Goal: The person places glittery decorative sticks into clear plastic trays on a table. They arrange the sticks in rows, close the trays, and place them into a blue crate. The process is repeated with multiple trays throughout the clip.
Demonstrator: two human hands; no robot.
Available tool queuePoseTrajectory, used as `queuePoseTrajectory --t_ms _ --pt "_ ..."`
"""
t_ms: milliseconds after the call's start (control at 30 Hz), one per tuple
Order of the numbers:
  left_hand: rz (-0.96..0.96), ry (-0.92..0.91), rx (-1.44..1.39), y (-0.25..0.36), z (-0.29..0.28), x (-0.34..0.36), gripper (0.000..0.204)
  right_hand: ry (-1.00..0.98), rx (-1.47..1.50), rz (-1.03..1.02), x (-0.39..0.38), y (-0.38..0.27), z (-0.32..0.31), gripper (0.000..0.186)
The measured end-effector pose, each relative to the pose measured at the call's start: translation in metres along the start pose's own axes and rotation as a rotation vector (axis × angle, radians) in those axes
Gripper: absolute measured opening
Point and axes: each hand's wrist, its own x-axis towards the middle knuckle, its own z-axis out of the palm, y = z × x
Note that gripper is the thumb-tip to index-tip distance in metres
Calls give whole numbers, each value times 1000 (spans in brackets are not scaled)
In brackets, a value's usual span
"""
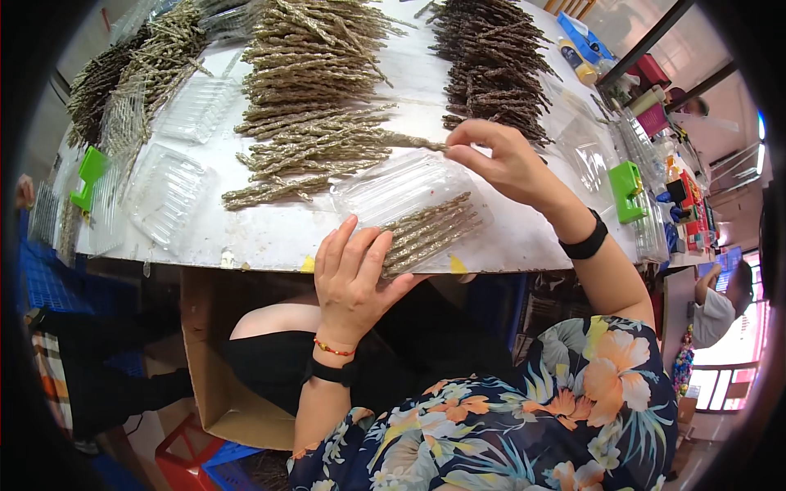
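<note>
Right hand pinches the tip of a golden twisted stick; stick runs left from the fingertips to the loose pile. Left hand grips the left side of a clear tray at the counter edge, sticked row just right of its fingers
</note>
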Motion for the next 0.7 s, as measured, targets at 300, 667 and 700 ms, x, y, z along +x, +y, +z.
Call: queuePoseTrajectory --t_ms 300,667,700 --pt "5 7 -14 -1 1 -2 54 -82 -255 -77 -29 10 3 16" --pt "-5 15 -37 -2 0 -1 53 -132 -224 -93 -22 21 5 11" --pt "-6 15 -38 -2 -1 -1 53 -135 -253 -129 -21 24 7 11"
